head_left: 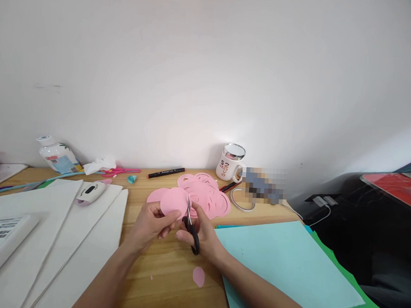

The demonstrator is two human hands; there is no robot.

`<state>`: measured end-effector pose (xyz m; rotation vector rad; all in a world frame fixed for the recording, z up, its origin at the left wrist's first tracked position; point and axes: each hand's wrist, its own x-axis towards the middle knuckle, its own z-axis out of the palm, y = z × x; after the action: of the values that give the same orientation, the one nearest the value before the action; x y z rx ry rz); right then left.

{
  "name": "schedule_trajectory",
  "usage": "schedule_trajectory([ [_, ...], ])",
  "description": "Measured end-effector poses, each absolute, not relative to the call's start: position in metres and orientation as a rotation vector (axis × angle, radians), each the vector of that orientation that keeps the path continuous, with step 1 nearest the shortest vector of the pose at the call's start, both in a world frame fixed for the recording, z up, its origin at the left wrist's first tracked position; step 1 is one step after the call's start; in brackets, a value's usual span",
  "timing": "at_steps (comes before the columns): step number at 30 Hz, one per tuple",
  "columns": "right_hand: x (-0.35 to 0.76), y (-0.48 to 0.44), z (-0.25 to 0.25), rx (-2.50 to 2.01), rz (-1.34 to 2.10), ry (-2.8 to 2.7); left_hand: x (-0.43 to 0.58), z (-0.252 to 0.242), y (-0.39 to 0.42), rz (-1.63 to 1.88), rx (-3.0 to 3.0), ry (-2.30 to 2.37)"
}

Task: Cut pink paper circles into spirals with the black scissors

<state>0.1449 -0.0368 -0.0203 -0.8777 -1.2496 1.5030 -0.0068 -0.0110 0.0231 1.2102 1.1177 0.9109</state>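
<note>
A round piece of pink paper (172,202) is pinched between the thumb and fingers of my left hand (151,224). In my right hand (201,234) are black-handled scissors (194,240), their blades pointing up at the right edge of that paper. Whether the blades are parted is hard to make out. Right behind both hands lies a heap of pink paper cut-outs and ring-shaped offcuts (210,198). On the wood nearer to me rests a small pink paper oval (198,277), apart from either hand.
White boards (94,231) cover the left of the wooden table (171,290); light-blue paper sheets (285,264) cover the right. Along the wall stand a white mug (228,164) and a white bottle (59,155), with a black marker (166,172) and pink scissors (120,171) lying between.
</note>
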Motion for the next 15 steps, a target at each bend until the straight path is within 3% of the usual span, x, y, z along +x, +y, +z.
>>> schedule_trajectory([
  [15, 0.1454, -0.0381, -0.0193, -0.916, 1.480, -1.256, -0.0115, 0.0177, -0.0090, 0.968, 1.225, 1.091],
])
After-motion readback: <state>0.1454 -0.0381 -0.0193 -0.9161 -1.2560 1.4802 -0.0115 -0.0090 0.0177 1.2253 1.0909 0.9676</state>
